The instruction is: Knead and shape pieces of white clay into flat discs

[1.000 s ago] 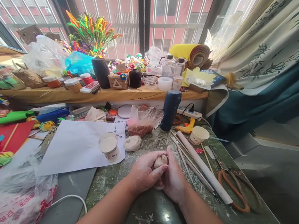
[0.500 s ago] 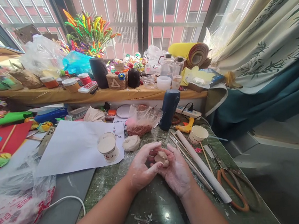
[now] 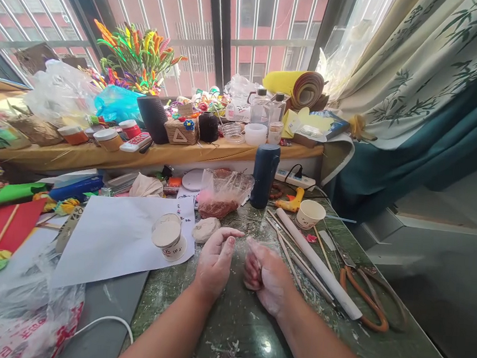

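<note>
My left hand (image 3: 215,263), dusted with white, is held over the table with its index finger stretched toward the right and its thumb up; nothing shows in it. Facing it across a small gap, my right hand (image 3: 269,276) has its fingers curled in. The small lump of clay from a moment ago is hidden, apparently inside those fingers. Just beyond my left hand lies a larger pale clay lump (image 3: 206,230). A paper cup (image 3: 167,234) filled with pale material stands on a white paper sheet (image 3: 103,245) to the left.
On the right lie a white roller (image 3: 318,264), thin wooden sticks (image 3: 284,252) and large scissors (image 3: 365,301). A second paper cup (image 3: 310,214), a glue gun (image 3: 295,199) and a dark blue bottle (image 3: 265,176) stand behind. A bag of reddish-brown material (image 3: 220,199) sits near the sill.
My hands, cupped together around the small clay lump before, have drawn apart. My right fingers have curled in, my left hand has straightened, and the lump has gone from sight.
</note>
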Demonstrator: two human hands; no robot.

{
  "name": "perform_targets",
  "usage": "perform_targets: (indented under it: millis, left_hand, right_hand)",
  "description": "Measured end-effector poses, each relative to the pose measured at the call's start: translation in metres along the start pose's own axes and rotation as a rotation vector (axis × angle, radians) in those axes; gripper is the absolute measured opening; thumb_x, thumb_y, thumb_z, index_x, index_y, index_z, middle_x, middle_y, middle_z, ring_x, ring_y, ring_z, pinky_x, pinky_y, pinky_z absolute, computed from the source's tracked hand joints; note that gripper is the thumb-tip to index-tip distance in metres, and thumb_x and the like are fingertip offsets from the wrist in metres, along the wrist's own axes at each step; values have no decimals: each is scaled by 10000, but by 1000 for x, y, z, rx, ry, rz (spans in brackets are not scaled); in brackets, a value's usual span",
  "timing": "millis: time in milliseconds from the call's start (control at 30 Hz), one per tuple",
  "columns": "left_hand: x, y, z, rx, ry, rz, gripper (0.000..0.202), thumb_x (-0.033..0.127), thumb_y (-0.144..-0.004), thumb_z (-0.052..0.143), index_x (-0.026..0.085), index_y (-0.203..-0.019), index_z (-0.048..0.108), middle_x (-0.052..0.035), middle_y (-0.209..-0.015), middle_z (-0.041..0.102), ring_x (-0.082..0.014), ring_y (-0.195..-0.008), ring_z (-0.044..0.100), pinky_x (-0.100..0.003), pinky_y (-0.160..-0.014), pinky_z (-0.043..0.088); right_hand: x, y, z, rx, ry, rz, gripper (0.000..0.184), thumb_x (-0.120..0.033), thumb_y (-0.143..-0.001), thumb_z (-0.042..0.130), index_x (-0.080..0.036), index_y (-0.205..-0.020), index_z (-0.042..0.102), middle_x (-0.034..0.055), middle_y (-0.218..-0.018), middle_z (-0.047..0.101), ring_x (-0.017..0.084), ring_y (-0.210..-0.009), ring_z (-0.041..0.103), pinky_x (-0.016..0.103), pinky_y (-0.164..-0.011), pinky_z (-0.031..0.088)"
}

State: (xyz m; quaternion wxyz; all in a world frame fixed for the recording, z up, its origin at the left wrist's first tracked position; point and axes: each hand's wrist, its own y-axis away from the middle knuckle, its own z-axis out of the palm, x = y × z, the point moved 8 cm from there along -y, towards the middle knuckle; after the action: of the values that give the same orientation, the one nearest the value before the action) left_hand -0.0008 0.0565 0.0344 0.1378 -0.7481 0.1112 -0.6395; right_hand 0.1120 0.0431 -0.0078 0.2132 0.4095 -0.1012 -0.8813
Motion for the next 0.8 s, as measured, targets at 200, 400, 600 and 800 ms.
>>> perform_targets:
  millis: [200,400,600,800]
  left_hand:
    - [26,5,7,-114,-181,183,197,355,-893,668,213,-1012,734,-98,-1106,741,-258,-1063,669,-409,-980,506]
    - [-13,-2,-14,147,154,-228,543,587,-942,553,198,-569,624,-41,-575,665,-169,-566,627,-296,-584,507]
    - [-28,-2,-10,191,301,-404,590,658,-870,629,212,-530,448,50,-376,441,-94,-329,395,-229,-368,291]
    - [9,1,8,-87,136,-74,489,679,-891,590,203,-984,656,-50,-819,746,-210,-774,713,-370,-813,555]
  right_hand:
    - [-5,18,39,-361,-60,21,540,-734,-880,547,-228,-921,733,48,-787,747,224,-804,705,348,-748,541]
    - [-17,3,-5,-17,163,-62,637,-773,-829,575,-159,-818,745,95,-706,743,228,-672,702,354,-681,542]
    - [-42,-1,-41,290,-11,-374,305,-496,-829,730,-192,-844,708,15,-713,709,146,-612,635,261,-598,523]
    - [-2,4,13,-104,-279,33,342,-504,-926,617,-198,-1049,710,69,-964,766,213,-869,718,374,-838,582]
